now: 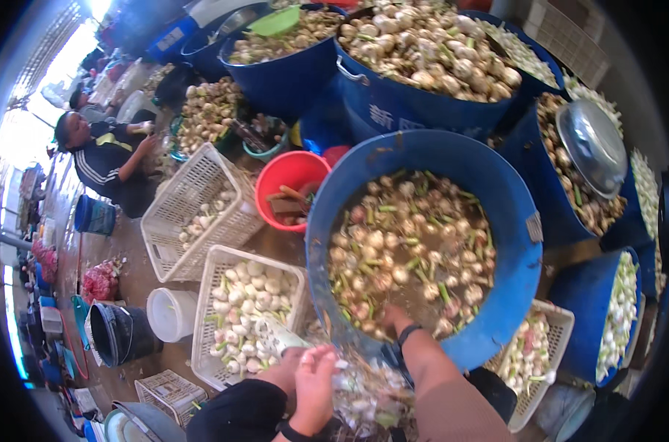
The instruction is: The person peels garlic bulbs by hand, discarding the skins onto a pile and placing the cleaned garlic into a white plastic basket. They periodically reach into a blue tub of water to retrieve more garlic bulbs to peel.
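My right hand [398,318] reaches into a large round blue tub [507,184] of murky water, where many garlic bulbs [401,274] with cut green stems float. Its fingers are hidden by the water and bulbs at the tub's near side. Outside the tub, to the left, my left hand [316,381] is raised above my lap with its fingers curled in. What it holds, if anything, I cannot make out. Loose garlic skins and trimmings [375,398] lie below and between my arms. A white crate [210,295] of cleaned white garlic bulbs [252,291] stands beside my left hand.
Behind the tub stands a blue barrel [423,110] heaped with garlic. A red bucket [286,173] with tools and another white crate [190,214] are at left. A metal bowl [592,147] lies on garlic at right. Further left, a seated person [106,158] handles garlic.
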Available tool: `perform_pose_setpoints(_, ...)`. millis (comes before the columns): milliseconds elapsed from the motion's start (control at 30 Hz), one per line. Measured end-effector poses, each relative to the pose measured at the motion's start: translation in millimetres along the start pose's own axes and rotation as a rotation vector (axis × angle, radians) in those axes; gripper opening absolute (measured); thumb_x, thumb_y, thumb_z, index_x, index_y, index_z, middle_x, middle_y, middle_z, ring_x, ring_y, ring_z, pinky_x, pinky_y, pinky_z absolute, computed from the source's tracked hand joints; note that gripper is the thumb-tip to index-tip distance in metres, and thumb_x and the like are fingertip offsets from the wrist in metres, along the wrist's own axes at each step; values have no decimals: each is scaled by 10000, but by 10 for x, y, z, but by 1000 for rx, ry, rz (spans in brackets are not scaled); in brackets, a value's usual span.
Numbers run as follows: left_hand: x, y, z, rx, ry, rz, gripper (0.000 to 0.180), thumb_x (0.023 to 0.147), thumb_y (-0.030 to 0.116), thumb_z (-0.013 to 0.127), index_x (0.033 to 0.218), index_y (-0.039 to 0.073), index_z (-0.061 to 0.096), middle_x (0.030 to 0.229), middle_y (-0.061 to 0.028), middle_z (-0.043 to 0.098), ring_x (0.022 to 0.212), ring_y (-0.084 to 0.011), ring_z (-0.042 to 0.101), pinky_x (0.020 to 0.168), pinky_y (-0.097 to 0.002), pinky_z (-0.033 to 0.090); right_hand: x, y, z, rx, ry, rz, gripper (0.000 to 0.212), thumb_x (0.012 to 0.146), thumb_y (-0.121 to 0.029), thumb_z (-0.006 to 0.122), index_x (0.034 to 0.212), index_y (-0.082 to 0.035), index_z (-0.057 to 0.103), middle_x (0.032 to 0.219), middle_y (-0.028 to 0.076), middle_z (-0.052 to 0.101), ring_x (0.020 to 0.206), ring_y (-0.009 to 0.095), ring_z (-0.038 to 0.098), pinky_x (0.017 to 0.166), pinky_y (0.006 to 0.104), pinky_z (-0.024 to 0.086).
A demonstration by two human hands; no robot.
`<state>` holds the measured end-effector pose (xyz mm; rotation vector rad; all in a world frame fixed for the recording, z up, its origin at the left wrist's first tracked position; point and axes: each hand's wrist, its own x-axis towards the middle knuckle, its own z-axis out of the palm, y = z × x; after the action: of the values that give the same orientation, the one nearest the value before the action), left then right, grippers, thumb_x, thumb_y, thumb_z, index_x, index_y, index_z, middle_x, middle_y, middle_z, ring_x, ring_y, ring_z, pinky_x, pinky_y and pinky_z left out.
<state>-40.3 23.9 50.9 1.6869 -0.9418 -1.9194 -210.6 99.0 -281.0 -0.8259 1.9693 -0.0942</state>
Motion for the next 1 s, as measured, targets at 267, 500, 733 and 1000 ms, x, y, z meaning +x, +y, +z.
perform_pose_setpoints(267, 65, -66, 52, 300, 62, 201, 404, 844, 179, 572, 1166, -17, 426, 835, -29, 509, 774, -91, 481, 669, -234, 414, -1634, -1439, -1174, 484, 87, -453, 434, 702, -89, 630, 1110, -35, 492, 988, 194, 594, 932, 350, 574, 774, 370, 465)
perform_pose_setpoints(500, -70, 146, -79, -50, -249, 313, 307, 910, 233, 453, 970, -44, 572, 825, -58, 590, 676, -93, 528, 614, -225, 430, -2856, -2059, -1175, 781, 580, -492, 386, 799, -125, 574, 1166, -35, 498, 997, 188, 600, 831, 348, 593, 815, 401, 465)
perform_pose_setpoints(733, -218, 333, -300, 48, -346, 273, 312, 893, 197, 397, 794, -24, 595, 689, -23, 573, 594, -79, 499, 519, -232, 393, -3389, -2190, -1233, 200, 674, -641, 164, 823, -155, 519, 732, -36, 584, 662, 164, 572, 642, 345, 563, 793, 420, 470)
perform_pose_setpoints(1000, -505, 597, -79, -120, -581, 79, 328, 860, 213, 378, 773, -2, 611, 633, -52, 558, 518, -93, 479, 475, -225, 380, -3535, -2108, -1382, 1356, 281, -209, 145, 840, -100, 471, 824, 14, 560, 679, 79, 584, 521, 150, 541, 546, 324, 519)
